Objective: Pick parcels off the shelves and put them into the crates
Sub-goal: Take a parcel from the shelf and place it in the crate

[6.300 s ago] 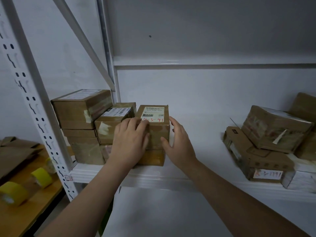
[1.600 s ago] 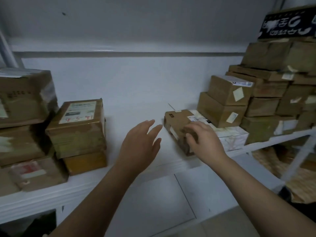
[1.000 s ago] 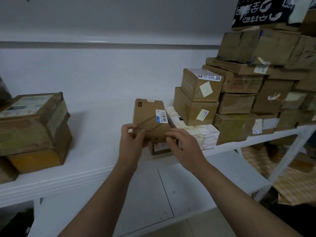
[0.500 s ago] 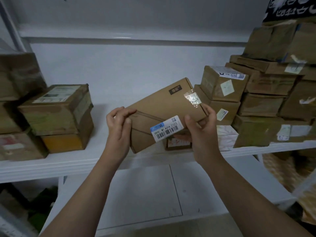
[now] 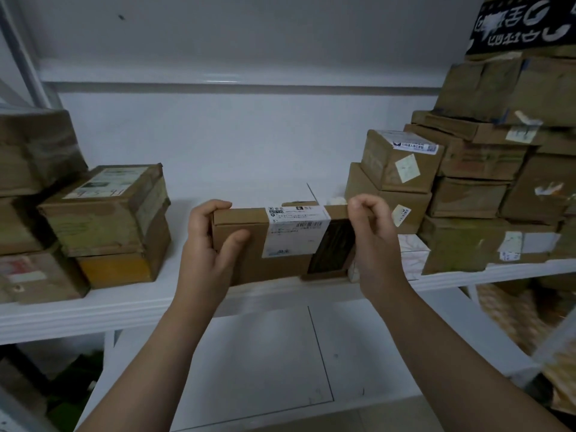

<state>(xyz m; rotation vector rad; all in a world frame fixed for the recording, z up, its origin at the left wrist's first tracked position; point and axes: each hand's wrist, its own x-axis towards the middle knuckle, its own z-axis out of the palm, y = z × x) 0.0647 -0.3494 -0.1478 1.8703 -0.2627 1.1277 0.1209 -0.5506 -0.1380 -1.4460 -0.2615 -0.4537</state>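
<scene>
Both hands on one flat cardboard parcel (image 5: 280, 268). Left hand (image 5: 205, 247) has its left end: fingers curled over the top edge, thumb flat on the front face. Right hand (image 5: 374, 244) has the right end: fingers curled tight at the top corner, back of the hand toward me, so I can't see the thumb contact.

Parcel is level, long side horizontal, broad face toward me. It's at the front of the shelf (image 5: 249, 169), in the gap between the two stacks. Bottom edge runs right along the shelf lip; can't tell whether it touches.

White shipping label (image 5: 296, 233) wraps over the top edge and down the front, right of centre. Dark panel (image 5: 330, 249) is just beside the label, next to my right hand.

Left of the parcel: labelled box (image 5: 106, 210) with red handwriting on top, stacked on an orange box (image 5: 115, 268). Large brown box (image 5: 34, 151) further left, blurred.

Right: small labelled box (image 5: 402, 160) sits on a wider brown box (image 5: 386, 204). White patterned box (image 5: 413, 254) is low beside my right wrist. Tall stack of cartons (image 5: 486, 163) is behind those, with a black sign (image 5: 523, 23) with white characters on top. Lower shelf (image 5: 255, 363) is under my forearms.
</scene>
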